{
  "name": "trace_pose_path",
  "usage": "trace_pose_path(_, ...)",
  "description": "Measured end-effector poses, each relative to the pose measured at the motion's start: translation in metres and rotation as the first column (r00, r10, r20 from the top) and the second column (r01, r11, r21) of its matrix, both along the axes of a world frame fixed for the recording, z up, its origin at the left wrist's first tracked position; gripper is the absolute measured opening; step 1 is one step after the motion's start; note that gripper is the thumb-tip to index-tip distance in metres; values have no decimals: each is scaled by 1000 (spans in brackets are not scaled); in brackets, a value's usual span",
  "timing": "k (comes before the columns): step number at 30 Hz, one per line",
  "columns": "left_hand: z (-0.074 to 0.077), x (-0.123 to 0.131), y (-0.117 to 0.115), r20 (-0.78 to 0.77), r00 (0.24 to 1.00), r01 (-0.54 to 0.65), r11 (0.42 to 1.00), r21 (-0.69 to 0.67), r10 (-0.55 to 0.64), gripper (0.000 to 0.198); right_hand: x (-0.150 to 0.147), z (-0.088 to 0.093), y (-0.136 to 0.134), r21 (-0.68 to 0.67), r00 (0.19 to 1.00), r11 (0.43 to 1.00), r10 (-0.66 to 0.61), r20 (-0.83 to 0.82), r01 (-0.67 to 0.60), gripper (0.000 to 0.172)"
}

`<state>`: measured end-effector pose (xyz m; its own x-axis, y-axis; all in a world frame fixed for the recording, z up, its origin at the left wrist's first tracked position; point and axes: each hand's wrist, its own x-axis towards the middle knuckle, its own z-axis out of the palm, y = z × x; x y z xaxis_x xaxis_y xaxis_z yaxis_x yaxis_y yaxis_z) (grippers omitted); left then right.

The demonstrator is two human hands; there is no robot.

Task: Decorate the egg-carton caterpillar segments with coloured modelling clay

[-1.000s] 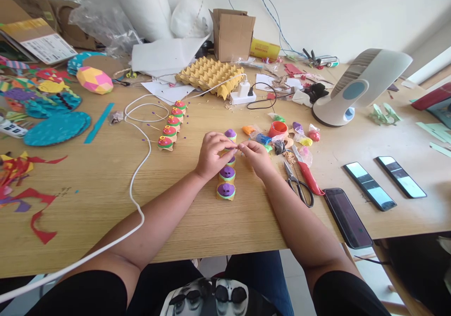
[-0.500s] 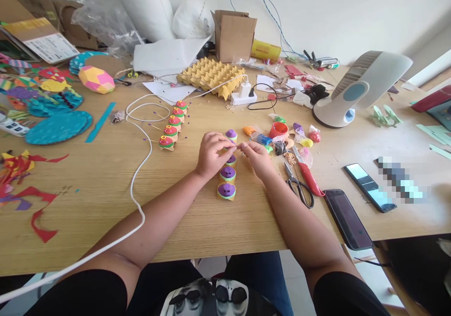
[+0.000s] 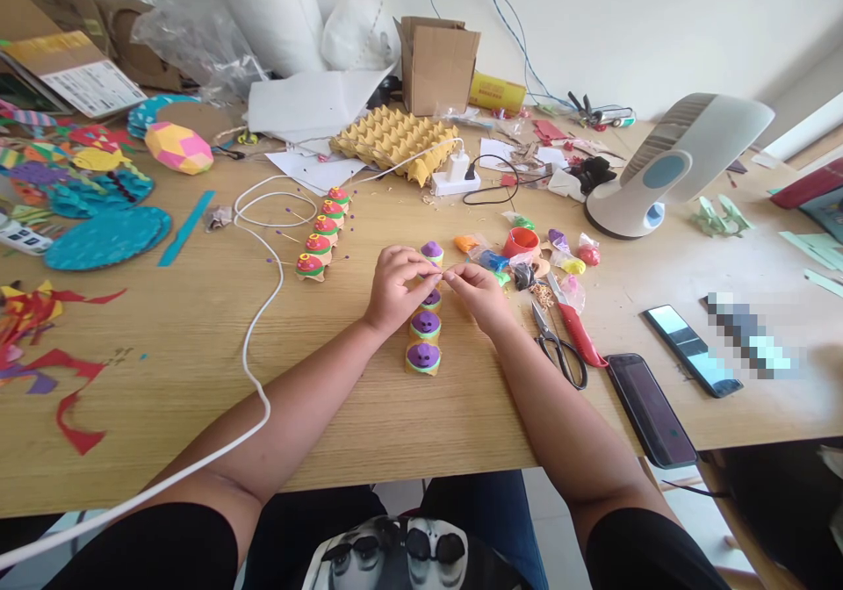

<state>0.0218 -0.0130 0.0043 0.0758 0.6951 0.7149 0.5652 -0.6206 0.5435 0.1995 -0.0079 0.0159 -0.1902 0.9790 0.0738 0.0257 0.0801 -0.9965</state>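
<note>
A row of egg-carton cups topped with purple clay (image 3: 423,357) runs away from me on the wooden table, with pale green rims and small dark dots on the nearer ones. Over the row's middle, my left hand (image 3: 400,287) is pinched, thumb against fingertips. My right hand (image 3: 479,291) pinches too, its fingertips meeting those of the left. Whatever lies between the fingertips is too small to make out. The hands partly cover the cups beneath. To the left stands a second egg-carton row (image 3: 318,243) in red and green clay, with thin pins sticking out sideways.
Right of my hands lie bagged coloured clay (image 3: 493,261), an orange-red ring (image 3: 522,241), scissors (image 3: 559,348), a red-handled knife (image 3: 580,334) and phones (image 3: 651,407). A white cable (image 3: 260,344) crosses my left forearm. Further back are a yellow egg tray (image 3: 395,142) and a white fan (image 3: 665,169).
My right hand has shifted slightly left, bringing its fingertips against the left hand's. The left hand and the cup rows look unchanged.
</note>
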Motion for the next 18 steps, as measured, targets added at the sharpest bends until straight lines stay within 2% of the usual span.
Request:
trace_pose_path(6,3,-1,-2,33,999,16,1000,-5,-15,16,1,-2,2,-15,998,1000,-17,-65,17,42)
trace_pose_path(10,4,0,-2,20,999,32,999,7,-32,12,1,-2,2,-14,999,1000,-10,-30,9,46)
trace_pose_path(18,0,-1,1,36,999,37,999,-23,-36,17,1,3,-1,-21,1000,1000,-9,-23,8,48)
